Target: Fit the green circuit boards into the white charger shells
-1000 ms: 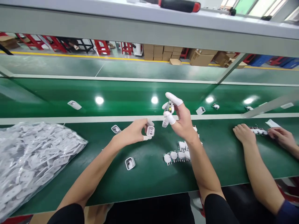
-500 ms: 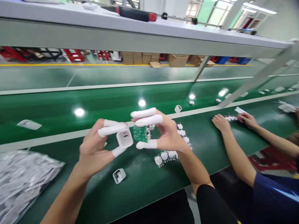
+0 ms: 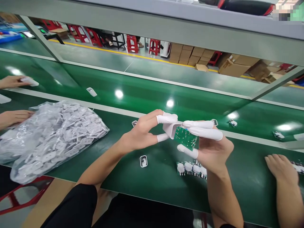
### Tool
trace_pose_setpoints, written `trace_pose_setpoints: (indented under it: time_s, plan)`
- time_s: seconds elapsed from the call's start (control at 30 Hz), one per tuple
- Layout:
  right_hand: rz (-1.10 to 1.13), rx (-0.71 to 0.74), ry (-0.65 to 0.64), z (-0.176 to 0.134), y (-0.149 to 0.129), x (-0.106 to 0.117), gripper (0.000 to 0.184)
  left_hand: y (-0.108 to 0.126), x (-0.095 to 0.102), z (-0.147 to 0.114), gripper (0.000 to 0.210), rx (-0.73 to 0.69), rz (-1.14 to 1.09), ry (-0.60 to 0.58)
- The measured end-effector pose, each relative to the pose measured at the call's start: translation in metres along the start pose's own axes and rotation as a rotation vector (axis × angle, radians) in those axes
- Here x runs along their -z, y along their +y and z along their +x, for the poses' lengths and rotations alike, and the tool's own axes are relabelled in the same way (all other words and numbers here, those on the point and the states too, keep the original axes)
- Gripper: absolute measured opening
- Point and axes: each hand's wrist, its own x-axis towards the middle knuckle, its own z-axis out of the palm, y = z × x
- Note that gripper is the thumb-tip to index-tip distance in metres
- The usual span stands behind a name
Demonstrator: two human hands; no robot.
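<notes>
My left hand point(image 3: 144, 131), with white finger cots, is closed on a white plastic charger housing point(image 3: 169, 129), its open end turned right. My right hand point(image 3: 209, 141), also in finger cots, pinches a green circuit board point(image 3: 185, 138) by its edges. The board's left edge is at the mouth of the housing; how far it reaches inside I cannot tell. Below my hands, a small white housing point(image 3: 143, 161) lies on the bench. A row of circuit boards with round white parts point(image 3: 192, 168) lies under my right hand, partly hidden by my wrist.
A clear bag of white plastic parts point(image 3: 68, 133) lies at left, near a co-worker's hands point(image 3: 14, 117). Another co-worker's hand point(image 3: 282, 169) rests at right. Loose parts lie on the green belt point(image 3: 142, 96) behind. A shelf beam point(image 3: 152, 34) crosses above.
The view has swung left, bringing the whole bag and a co-worker's hands into sight. The housing has turned its open end toward the board, and the two have come together.
</notes>
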Motion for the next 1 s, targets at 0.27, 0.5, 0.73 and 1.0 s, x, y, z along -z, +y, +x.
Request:
trace_pose_setpoints:
  time_s: [0.27,0.5,0.73,1.0]
  plan:
    - [-0.026,0.054,-0.018,0.0014,0.0042,0.0004,0.073,0.0009,0.0012,0.0038,0.068,-0.063,0.041,0.012]
    - [-0.033,0.089,-0.023,0.0042,0.0037,0.0023,0.071,0.0002,0.0001,0.0033,0.072,-0.076,0.037,0.006]
    - [-0.076,0.118,-0.036,0.0062,0.0014,0.0031,0.073,-0.0011,-0.0006,0.0023,0.071,-0.067,0.042,0.008]
    - [-0.057,0.087,-0.028,0.0042,0.0018,0.0019,0.071,-0.0015,0.0007,0.0001,0.074,-0.066,0.052,-0.004]
